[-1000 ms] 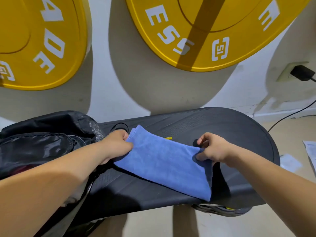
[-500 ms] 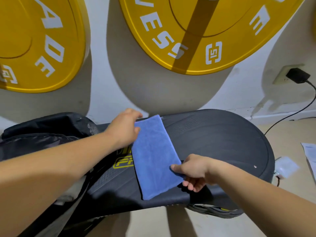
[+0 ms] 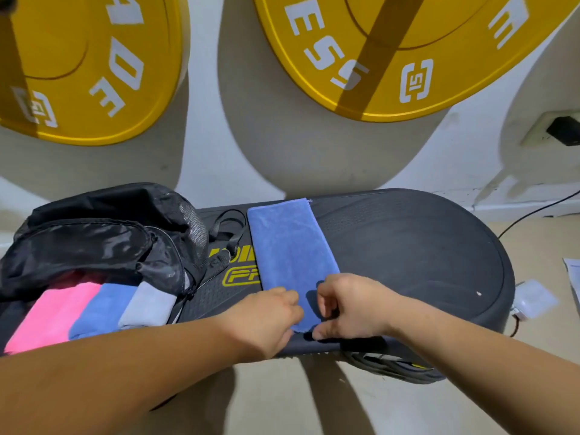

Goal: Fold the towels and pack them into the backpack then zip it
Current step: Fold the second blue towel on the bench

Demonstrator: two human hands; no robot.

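Note:
A blue towel (image 3: 290,246), folded into a long strip, lies flat on the black platform (image 3: 408,255), running from its far edge to its near edge. My left hand (image 3: 266,318) pinches the strip's near left corner. My right hand (image 3: 351,304) pinches the near right corner. The black backpack (image 3: 103,237) lies open on the left. Folded pink (image 3: 47,318), blue (image 3: 100,309) and grey (image 3: 147,304) towels sit side by side in its opening.
Two yellow weight plates (image 3: 78,67) (image 3: 392,51) lean on the white wall behind. A plug and cable (image 3: 561,130) hang at the right wall. A small white box (image 3: 533,301) and paper (image 3: 572,274) lie on the floor to the right.
The towel went from held up slanted to lying flat as a lengthwise strip. My left hand came from the far end to the near end; both hands now pinch the near corners.

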